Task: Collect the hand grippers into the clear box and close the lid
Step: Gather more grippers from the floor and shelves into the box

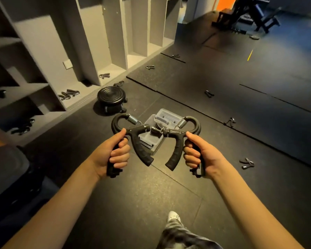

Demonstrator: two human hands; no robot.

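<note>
Fists are curled round one gripper each: left hand [118, 153] on the left gripper [140, 150], right hand [198, 153] on the right gripper [176, 150], held over the open box [149, 140] on the floor [151, 191]. If dropped from here, the box could be missed.

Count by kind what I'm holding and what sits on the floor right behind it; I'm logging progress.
Hand grippers: 2, left gripper in the left hand, right gripper in the right hand.
Clear box: 1
Total: 3
</note>
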